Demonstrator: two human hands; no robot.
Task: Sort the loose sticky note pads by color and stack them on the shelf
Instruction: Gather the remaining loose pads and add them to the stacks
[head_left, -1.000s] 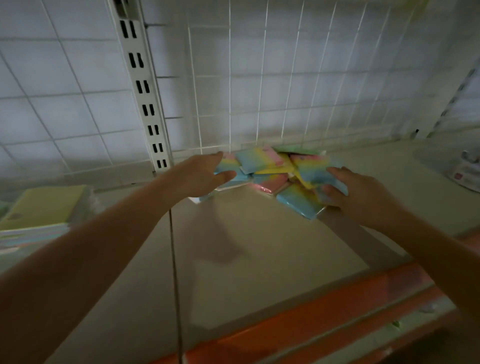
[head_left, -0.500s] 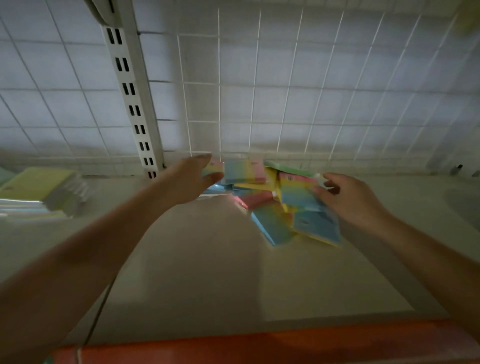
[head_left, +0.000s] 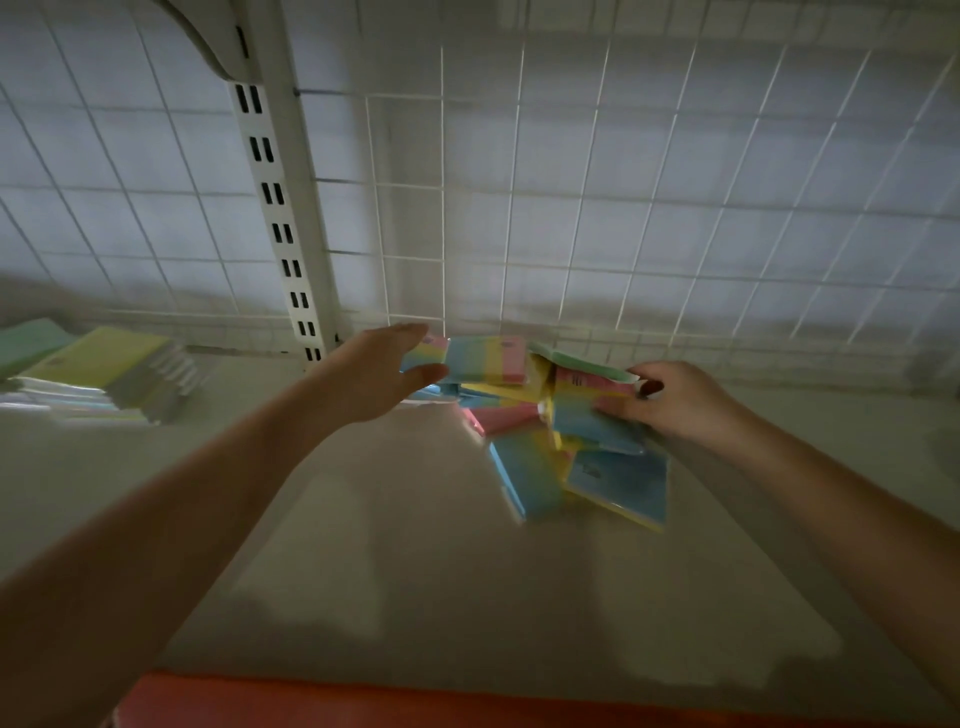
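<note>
A loose heap of sticky note pads in blue, pink, yellow and green lies at the back of the beige shelf, against the wire grid. My left hand rests flat against the heap's left side, fingers apart, touching a rainbow pad. On the right side of the heap, my right hand has its fingers curled onto a pink and blue pad. Two blue pads have slid toward me in front of the heap. Whether the right hand grips a pad is unclear.
A stack of pale yellow and green pads sits at the far left of the shelf. A white slotted upright and the wire grid back close off the rear. An orange shelf edge runs along the front.
Both hands have closed in on the heap's sides and the view has moved closer. Two blue pads slid out toward the front.
</note>
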